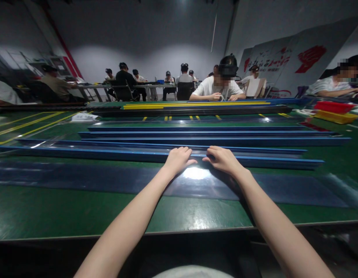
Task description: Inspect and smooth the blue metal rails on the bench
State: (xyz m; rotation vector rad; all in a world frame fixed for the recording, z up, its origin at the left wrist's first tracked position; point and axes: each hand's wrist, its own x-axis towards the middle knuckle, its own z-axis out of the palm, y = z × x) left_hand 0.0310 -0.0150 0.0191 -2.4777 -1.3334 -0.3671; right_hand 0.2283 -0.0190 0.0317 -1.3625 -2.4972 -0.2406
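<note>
Both my hands rest side by side on the near edge of a long blue strip [109, 154] that runs left to right across the green table [51, 208]. My left hand [178, 159] has its fingers curled over the strip's edge. My right hand [222, 158] grips the same edge just to the right, thumb pointing left. A dark glossy sheet [80, 177] lies flat under my wrists, nearer to me than the strip.
Several more long blue strips [196, 133] lie parallel beyond, then a black and yellow rail [196, 105]. Red and yellow trays [335, 111] sit at the far right. A person sits opposite; others work at tables behind.
</note>
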